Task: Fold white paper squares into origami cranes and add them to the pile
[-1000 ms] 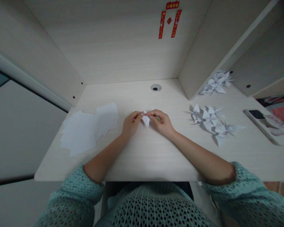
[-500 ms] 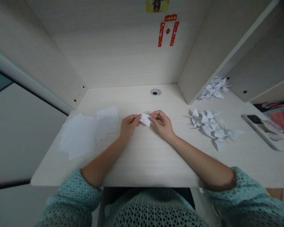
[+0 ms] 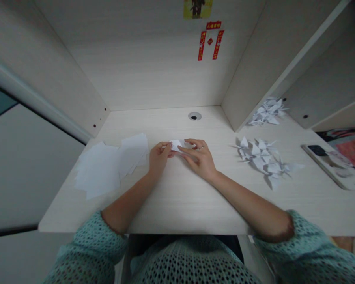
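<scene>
A small folded piece of white paper (image 3: 175,144) is held between my two hands above the middle of the desk. My left hand (image 3: 159,156) pinches its left end between thumb and fingers. At its right side is my right hand (image 3: 200,157), with the thumb and a fingertip on the paper and the other fingers partly spread; a ring shows on one finger. Part of the paper is hidden behind my fingers. Left of my hands lie stacked white paper sheets (image 3: 99,169). Folded paper cranes (image 3: 258,156) lie in a pile to the right.
Another heap of paper cranes (image 3: 269,111) sits behind the upright divider (image 3: 245,83). A phone (image 3: 333,165) lies face down at the far right, near a reddish cloth (image 3: 353,148). A round cable hole (image 3: 194,116) is at the back of the desk (image 3: 177,205).
The right hand has shifted left along the paper, its fingers now more extended over it. The paper has moved slightly left, and the left hand keeps its pinch.
</scene>
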`<control>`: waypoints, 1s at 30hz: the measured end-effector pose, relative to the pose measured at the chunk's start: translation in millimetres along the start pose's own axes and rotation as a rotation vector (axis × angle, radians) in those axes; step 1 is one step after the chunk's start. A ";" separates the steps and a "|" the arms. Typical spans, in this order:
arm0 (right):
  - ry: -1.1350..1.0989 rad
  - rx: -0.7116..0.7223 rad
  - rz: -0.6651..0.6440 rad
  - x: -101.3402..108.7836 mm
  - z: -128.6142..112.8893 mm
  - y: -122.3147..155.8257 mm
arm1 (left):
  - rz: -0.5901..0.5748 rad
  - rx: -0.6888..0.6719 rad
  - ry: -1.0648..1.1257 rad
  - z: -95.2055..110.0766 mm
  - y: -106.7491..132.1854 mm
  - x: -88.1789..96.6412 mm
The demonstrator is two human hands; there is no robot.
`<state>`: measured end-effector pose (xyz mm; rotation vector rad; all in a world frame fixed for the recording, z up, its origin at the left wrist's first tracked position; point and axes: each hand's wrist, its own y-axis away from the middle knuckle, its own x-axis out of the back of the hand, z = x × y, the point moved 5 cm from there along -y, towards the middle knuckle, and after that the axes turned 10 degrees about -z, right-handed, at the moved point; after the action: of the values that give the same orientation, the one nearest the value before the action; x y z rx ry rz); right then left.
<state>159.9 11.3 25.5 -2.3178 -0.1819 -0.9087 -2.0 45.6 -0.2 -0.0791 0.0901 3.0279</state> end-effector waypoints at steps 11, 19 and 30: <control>0.029 0.025 0.001 1.4 2.8 0.6 | -0.021 0.011 -0.029 -2.5 -2.0 -0.7; -0.042 -0.092 0.158 7.8 8.3 0.8 | -0.122 -0.005 -0.130 6.9 4.3 -8.6; -0.414 -0.254 0.168 -5.3 16.8 0.9 | -0.183 -0.136 -0.232 14.3 11.5 -15.6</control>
<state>165.7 21.4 12.1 -2.6903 -0.0419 -0.3783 11.5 33.3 15.5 0.2391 -0.1356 2.8320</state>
